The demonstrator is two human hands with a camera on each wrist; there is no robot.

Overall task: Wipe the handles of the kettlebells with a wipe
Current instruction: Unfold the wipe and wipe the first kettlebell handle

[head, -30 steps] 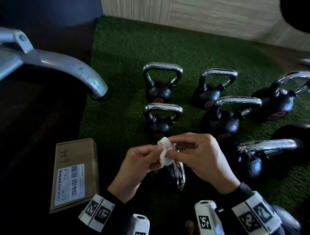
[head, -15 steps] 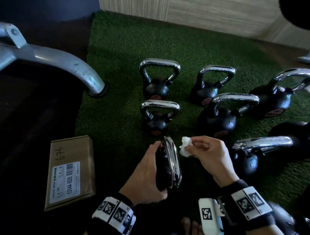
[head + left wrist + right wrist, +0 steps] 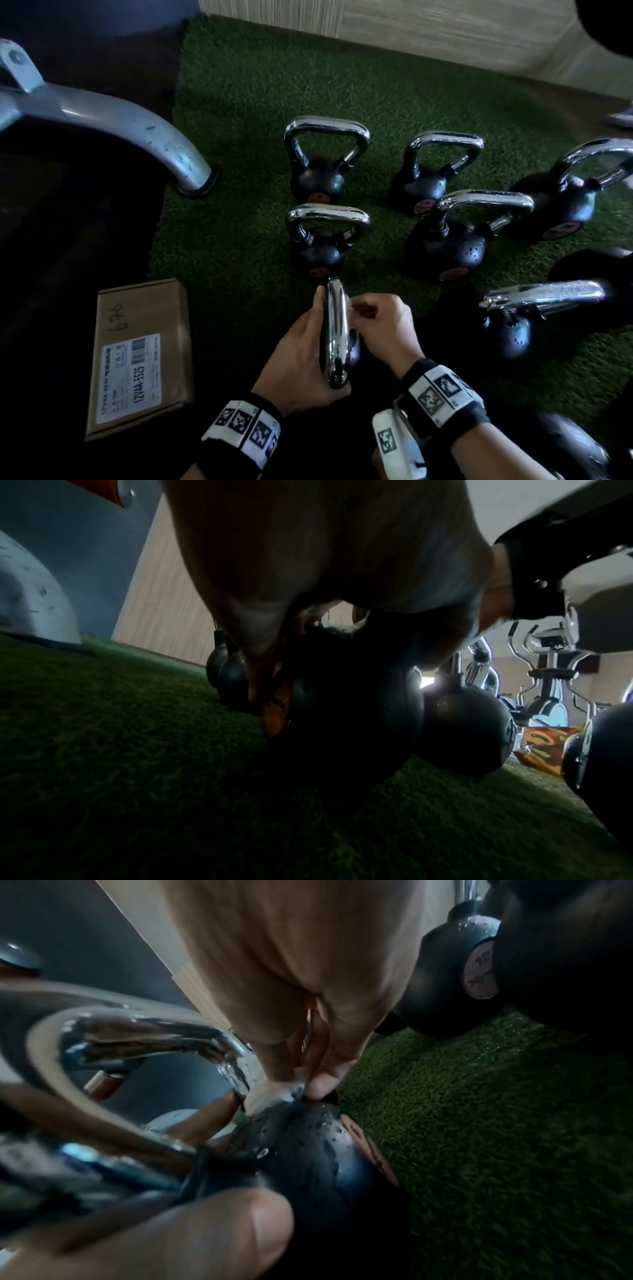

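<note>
Shiny silver metal makes the handle (image 3: 337, 329) of the nearest kettlebell (image 3: 318, 1164), which sits on the green grass mat (image 3: 239, 171) close to the person. The left hand (image 3: 301, 356) is wrapped round the left side of this kettlebell, with its fingers curled on the black ball and the handle, so its grip is closed on it. The right hand (image 3: 380, 329) is on the other side. Its fingertips (image 3: 322, 1085) are pinched together and press where the handle joins the ball. The wipe is hidden there, so I cannot tell if the grip has it. Little water drops sit on the black ball.

More kettlebells stand on the mat farther away, two (image 3: 325, 161) (image 3: 327, 240) in a line straight ahead and others (image 3: 459, 233) to the right. A brown cardboard box (image 3: 140, 356) with a white label lies on the dark floor to the left. A grey metal leg (image 3: 130, 130) curves down to the mat's edge.
</note>
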